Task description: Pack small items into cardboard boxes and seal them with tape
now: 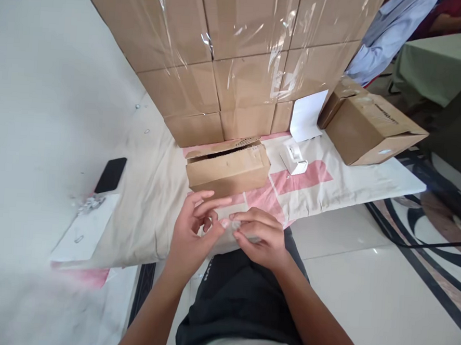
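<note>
Stack of cardboard cartons (248,74), wrapped in glossy clear film, stands directly behind the slim carton (228,170); all positions below are referred to the slim carton. Table (146,198), covered with a cream cloth bearing pink patches, lies beneath the slim carton and extends to both sides. Far to the right and behind: green-covered table (443,66) and a person's pale blue sleeve (387,41). Larger carton (373,129) sits to the right, well apart, near the table's end.

Slim carton itself: long side toward the hands, dark gap along its top, rear flap standing up. White sheet (306,117) leans upright behind and to the right, against the stack.

Left hand (199,225) is in front of the slim carton, near its lower edge; index and middle fingers extended, thumb well apart from them, spacing wide. Right hand (260,234) is in front and slightly right; index fingertip and thumb stand a narrow space apart, close to the left thumb. Small translucent bit (235,225) shows at the right fingers, in front of the slim carton; cannot tell what it is or whether it is gripped.

Dark phone (111,175) lies to the left, well apart. White tape dispenser (294,158) stands near the right end.
</note>
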### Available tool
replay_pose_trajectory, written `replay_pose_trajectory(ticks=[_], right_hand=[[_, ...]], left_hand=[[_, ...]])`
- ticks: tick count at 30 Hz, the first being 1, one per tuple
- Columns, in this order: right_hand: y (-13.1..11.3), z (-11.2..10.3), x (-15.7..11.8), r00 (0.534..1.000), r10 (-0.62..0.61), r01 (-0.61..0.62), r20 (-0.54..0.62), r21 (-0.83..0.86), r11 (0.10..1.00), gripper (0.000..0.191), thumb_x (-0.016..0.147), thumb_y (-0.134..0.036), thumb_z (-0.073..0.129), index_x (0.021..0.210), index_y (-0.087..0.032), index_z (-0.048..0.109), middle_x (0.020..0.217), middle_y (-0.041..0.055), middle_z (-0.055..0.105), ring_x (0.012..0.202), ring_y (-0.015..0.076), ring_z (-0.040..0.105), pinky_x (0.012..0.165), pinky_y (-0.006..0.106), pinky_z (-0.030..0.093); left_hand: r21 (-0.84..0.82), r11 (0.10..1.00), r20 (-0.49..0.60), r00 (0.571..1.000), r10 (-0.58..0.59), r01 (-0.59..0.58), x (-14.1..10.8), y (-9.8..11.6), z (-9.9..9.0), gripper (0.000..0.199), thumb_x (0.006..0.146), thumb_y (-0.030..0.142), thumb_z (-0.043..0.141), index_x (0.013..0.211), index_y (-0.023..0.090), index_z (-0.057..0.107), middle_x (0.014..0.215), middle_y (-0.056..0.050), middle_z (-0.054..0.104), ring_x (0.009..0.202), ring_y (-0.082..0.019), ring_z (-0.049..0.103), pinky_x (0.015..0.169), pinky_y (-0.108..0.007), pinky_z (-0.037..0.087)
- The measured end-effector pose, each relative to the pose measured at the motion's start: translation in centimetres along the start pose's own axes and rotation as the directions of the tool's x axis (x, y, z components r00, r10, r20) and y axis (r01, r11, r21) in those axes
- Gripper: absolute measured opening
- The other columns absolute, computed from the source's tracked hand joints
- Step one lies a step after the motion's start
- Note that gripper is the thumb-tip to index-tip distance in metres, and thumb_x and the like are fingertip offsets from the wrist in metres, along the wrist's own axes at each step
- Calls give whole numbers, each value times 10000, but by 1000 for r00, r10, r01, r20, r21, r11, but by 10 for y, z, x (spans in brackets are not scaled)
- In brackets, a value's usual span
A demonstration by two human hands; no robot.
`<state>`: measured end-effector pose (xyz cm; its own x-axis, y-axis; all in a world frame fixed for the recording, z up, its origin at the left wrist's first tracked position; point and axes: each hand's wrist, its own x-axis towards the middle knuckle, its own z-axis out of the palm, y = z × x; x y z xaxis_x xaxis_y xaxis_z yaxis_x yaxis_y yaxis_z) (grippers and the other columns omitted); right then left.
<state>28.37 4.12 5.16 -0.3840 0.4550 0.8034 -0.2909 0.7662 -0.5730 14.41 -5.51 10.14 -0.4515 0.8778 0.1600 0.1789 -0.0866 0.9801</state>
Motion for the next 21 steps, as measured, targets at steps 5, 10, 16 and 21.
replay_pose_trajectory(ticks=[5, 10, 16, 21], right_hand=[[-5, 6, -7, 994, -84, 95, 67, -173, 980, 168, 850, -89, 714, 836, -228, 621, 980, 59, 786, 675, 157, 618, 621, 328, 500], [-5, 12, -12, 997, -43, 51, 61, -139, 989, 168, 859, -92, 706, 820, -221, 605, 1028, 61, 791, 696, 153, 630, 646, 324, 490], [-2, 29, -26, 821, 569, -565, 41, 208, 799, 243, 933, -302, 653, 724, -207, 576, 924, 61, 765, 727, 143, 656, 641, 273, 491], [6, 35, -28, 589, 786, -803, 189, 249, 542, 256, 924, -420, 645, 807, -193, 666, 703, 7, 663, 646, 130, 581, 597, 253, 431]], left_hand=[[219, 972, -6, 996, 90, -87, -5, 2, -5, 361, 864, 232, 737, 1176, 280, 562, 935, 25, 746, 628, -93, 463, 639, -252, 423], [279, 950, -145, 972, 184, -138, -14, -15, -1, 309, 856, 227, 750, 1114, 271, 586, 853, 39, 723, 605, -89, 446, 646, -244, 434], [136, 964, -339, 904, 262, -229, -22, -32, 15, 373, 850, 167, 743, 1066, 261, 455, 816, 30, 738, 578, -88, 434, 603, -225, 393], [76, 971, -441, 865, 238, -228, -17, -42, 24, 387, 842, 160, 749, 1017, 255, 418, 833, 17, 739, 591, -83, 499, 614, -224, 399]])
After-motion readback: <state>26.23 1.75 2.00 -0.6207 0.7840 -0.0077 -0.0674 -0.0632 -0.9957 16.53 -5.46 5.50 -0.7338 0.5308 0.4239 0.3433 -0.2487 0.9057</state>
